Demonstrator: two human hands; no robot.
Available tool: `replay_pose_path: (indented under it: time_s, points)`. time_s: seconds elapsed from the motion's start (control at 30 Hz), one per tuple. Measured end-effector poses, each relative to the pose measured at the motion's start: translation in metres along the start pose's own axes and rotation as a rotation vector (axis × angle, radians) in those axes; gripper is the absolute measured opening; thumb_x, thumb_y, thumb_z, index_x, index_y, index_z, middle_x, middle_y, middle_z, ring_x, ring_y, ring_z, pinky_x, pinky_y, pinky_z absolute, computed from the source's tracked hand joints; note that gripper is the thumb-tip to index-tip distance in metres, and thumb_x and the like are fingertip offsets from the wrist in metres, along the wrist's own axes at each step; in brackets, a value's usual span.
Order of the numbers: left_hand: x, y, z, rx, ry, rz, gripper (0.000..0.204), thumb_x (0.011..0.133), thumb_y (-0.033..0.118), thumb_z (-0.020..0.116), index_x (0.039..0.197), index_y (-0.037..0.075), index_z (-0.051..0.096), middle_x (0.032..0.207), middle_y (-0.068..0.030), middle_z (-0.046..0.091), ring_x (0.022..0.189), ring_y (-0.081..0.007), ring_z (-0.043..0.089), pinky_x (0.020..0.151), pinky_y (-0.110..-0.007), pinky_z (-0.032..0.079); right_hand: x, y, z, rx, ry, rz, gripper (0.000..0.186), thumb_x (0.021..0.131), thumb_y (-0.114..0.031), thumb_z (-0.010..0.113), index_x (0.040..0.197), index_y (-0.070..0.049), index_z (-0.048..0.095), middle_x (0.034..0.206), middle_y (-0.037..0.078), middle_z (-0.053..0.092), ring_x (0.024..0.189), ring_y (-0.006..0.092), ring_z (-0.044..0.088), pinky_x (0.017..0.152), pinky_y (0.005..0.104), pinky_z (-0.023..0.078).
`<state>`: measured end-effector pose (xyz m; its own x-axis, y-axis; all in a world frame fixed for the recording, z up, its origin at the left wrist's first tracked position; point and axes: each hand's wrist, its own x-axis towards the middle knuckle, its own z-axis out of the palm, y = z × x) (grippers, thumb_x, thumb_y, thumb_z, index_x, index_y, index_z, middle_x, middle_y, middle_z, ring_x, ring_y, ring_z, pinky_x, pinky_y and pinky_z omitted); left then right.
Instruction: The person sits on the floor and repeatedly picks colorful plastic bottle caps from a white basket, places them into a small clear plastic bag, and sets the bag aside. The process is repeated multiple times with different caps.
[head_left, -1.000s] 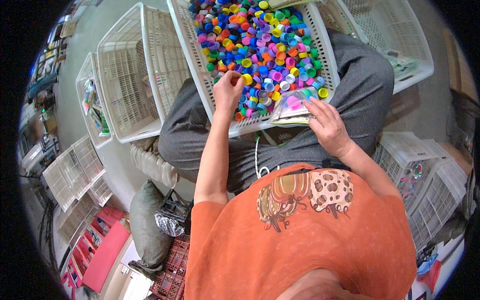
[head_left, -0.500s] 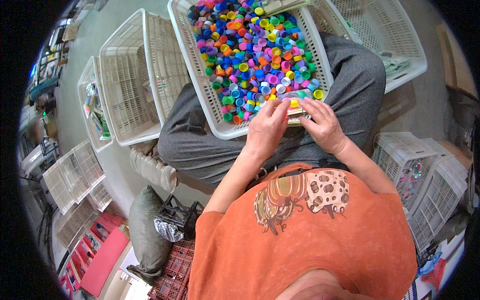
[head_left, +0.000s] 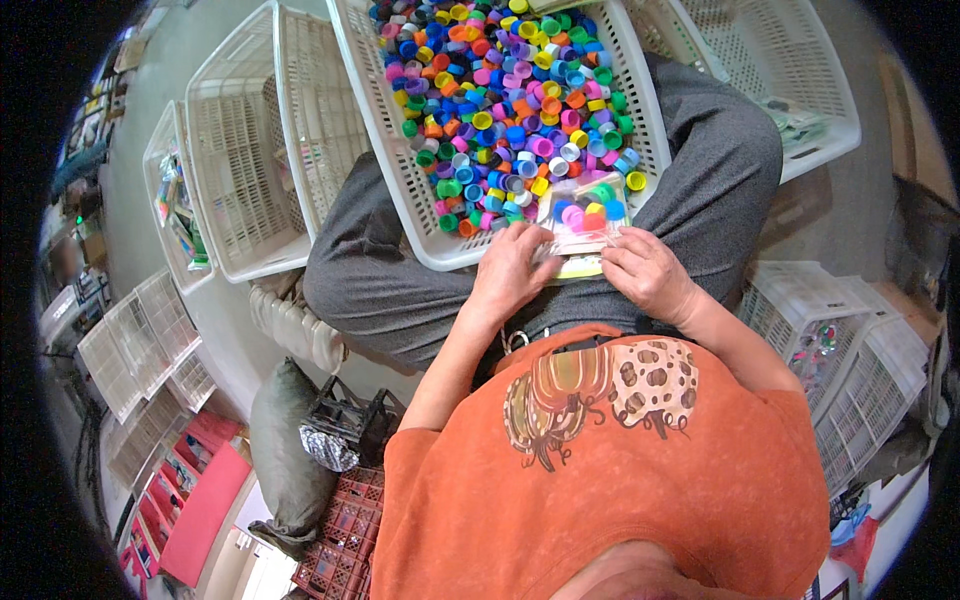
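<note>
A clear plastic packet (head_left: 560, 240) with several coloured bottle caps and a pale card inside lies over the near rim of a white basket (head_left: 440, 258). The fingers of my left hand (head_left: 512, 268) are closed on its near left edge. On the near right corner, my right hand (head_left: 652, 274) pinches the plastic between thumb and fingers. Below the packet shows a yellow-green flat strip (head_left: 580, 267), partly hidden. Loose bottle caps (head_left: 500, 110) in many colours fill the basket, which rests across my crossed legs.
White slatted baskets (head_left: 240, 150) stand at the left, one holding colourful small items. Another white basket (head_left: 815, 90) with clear packets is at the far right. More stacked baskets (head_left: 850, 360) sit near my right elbow. A grey-green sack (head_left: 285, 440) and red crates (head_left: 345, 530) lie at the near left.
Both hands have drawn slightly nearer and apart, to the packet's near edge. The packet now lies flatter, with the caps inside in plain sight. The whole view has shifted a little.
</note>
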<state>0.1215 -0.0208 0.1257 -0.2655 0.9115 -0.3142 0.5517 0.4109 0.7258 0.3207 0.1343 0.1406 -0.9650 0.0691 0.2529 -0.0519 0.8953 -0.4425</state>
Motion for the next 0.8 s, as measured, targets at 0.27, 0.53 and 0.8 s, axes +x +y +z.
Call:
replay_pose_path:
  time_s: [0.27,0.53,0.8]
  points:
    - [-0.011,-0.003,0.025,-0.042,0.123,0.117,0.015,0.081,0.003,0.070,0.085,0.004,0.056,0.086,-0.0135,0.057,0.084,-0.0356,0.059,0.072,-0.043,0.049,0.005,0.000,0.002,0.042,-0.063,0.140,0.014,0.073,-0.012,0.060,0.084,-0.004,0.060,0.091,0.008,0.061,0.093,0.0255,0.061,0.090,0.0389,0.052]
    - [-0.005,-0.009,0.032,-0.178,0.167,0.053,0.021,0.083,0.009,0.075,0.084,0.003,0.054,0.076,-0.0118,0.056,0.067,-0.0281,0.058,0.062,-0.037,0.048,0.011,0.004,0.010,-0.037,-0.034,0.181,0.013,0.074,-0.012,0.060,0.084,-0.004,0.061,0.100,0.009,0.065,0.100,0.0263,0.062,0.090,0.0417,0.050]
    - [0.025,-0.045,-0.027,-0.667,-0.287,-0.257,0.025,0.097,0.024,0.063,0.106,0.001,0.068,0.085,-0.0063,0.070,0.076,-0.0142,0.066,0.069,-0.030,0.053,0.001,0.004,0.005,-0.054,-0.047,0.156,0.015,0.076,-0.010,0.062,0.088,-0.003,0.067,0.107,0.009,0.069,0.108,0.0265,0.063,0.103,0.0453,0.046]
